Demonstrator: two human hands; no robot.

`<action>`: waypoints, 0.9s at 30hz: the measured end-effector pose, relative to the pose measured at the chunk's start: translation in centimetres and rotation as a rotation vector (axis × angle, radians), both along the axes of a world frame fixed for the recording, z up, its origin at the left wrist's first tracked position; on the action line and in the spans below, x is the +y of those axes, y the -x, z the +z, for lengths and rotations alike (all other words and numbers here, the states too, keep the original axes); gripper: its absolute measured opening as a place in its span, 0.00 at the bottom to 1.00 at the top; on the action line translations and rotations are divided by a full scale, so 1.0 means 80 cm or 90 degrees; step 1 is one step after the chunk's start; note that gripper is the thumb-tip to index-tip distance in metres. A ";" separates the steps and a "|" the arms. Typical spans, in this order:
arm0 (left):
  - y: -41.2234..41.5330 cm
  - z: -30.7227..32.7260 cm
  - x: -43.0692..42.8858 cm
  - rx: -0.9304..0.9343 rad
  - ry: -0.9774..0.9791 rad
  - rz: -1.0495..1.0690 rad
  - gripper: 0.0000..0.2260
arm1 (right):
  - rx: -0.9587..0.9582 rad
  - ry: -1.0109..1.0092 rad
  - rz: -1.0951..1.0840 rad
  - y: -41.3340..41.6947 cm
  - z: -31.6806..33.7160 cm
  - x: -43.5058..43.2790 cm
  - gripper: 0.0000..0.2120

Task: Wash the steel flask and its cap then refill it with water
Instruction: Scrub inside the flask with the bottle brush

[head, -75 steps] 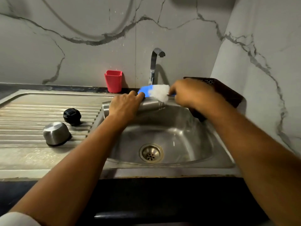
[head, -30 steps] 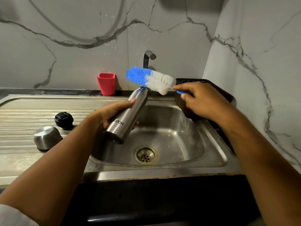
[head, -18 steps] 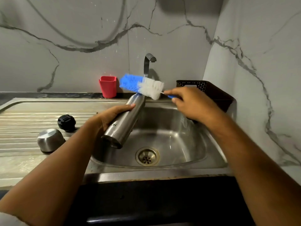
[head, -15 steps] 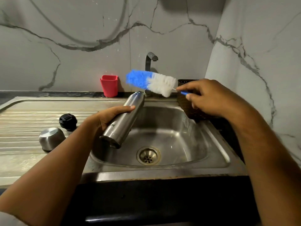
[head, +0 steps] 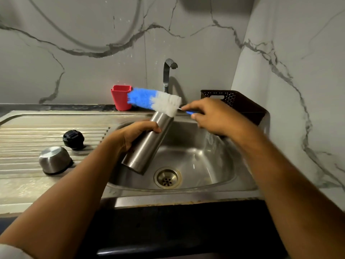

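Now we are gripping the steel flask (head: 147, 143) in our left hand (head: 130, 135), fingers wrapped around it, tilted over the sink (head: 196, 165), while our right hand (head: 211, 116) is pinching the bottle brush (head: 155, 100) above its mouth.

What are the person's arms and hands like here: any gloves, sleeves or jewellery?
Both hands are bare: no gloves on the left hand or the right hand, and no rings, watch or bracelets show. Both forearms are uncovered. Only a bit of pale sleeve shows at the lower left corner.
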State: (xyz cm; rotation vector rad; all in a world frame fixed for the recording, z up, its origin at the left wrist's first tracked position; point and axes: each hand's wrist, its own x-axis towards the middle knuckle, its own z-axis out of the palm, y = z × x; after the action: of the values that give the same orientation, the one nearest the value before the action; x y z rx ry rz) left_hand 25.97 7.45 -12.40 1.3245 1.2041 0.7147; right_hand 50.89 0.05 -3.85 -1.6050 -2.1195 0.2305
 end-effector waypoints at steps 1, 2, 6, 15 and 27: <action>-0.006 0.000 -0.003 0.003 -0.016 -0.002 0.29 | 0.013 -0.015 0.001 0.012 -0.011 0.010 0.18; -0.008 -0.001 -0.003 -0.004 -0.023 0.004 0.25 | 0.030 -0.033 -0.006 0.017 -0.015 0.013 0.19; 0.007 -0.001 0.006 -0.061 -0.052 0.060 0.25 | 0.089 -0.035 -0.005 -0.014 0.009 -0.008 0.18; 0.000 0.015 0.013 -0.127 -0.110 0.111 0.27 | 0.298 -0.068 0.000 0.052 -0.018 0.031 0.18; 0.120 0.096 0.055 -0.065 -0.329 0.352 0.30 | 0.450 0.053 -0.005 0.075 -0.056 0.020 0.18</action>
State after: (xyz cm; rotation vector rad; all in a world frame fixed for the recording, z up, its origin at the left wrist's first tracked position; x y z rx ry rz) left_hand 16.35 11.84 -4.69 1.3455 1.3678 1.5531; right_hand 44.89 1.67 -8.32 -1.3067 -1.5654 0.7664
